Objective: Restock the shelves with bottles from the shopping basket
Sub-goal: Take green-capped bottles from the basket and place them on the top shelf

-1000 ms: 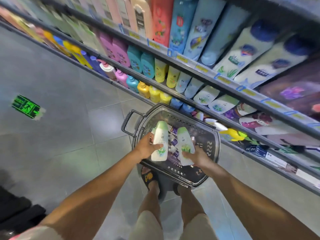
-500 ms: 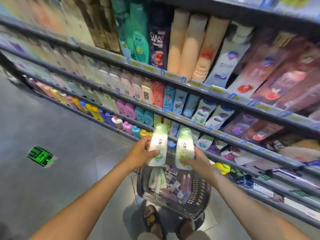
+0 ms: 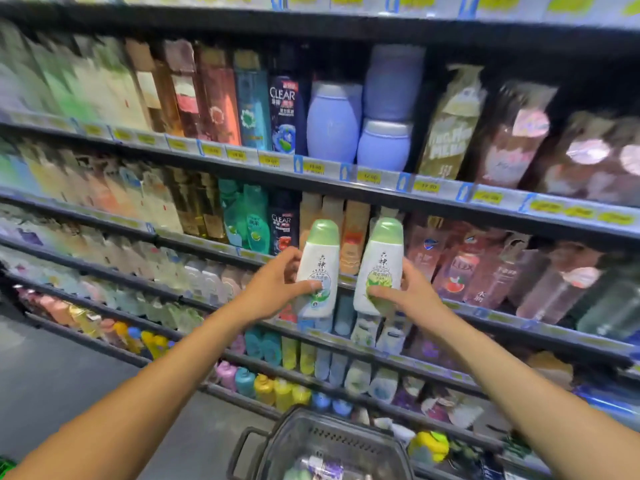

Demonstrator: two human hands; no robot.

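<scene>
Two white bottles with pale green caps are held upright in front of the shelves. My left hand (image 3: 273,289) grips the left bottle (image 3: 320,261) around its lower half. My right hand (image 3: 403,292) grips the right bottle (image 3: 381,263) the same way. Both bottles are level with the shelf (image 3: 221,249) that carries green, dark and peach shampoo bottles. The grey shopping basket (image 3: 332,434) stands on the floor below, at the bottom of the view, with more items inside.
Several shelf rows packed with bottles fill the view, each edged with yellow price tags (image 3: 313,168). Two lilac bottles (image 3: 332,123) stand on the upper shelf. Grey floor tiles (image 3: 52,375) lie at the lower left.
Both hands have lifted the two bottles out of the basket and raised them to mid-shelf height. The view has tilted up from the floor to the shelves.
</scene>
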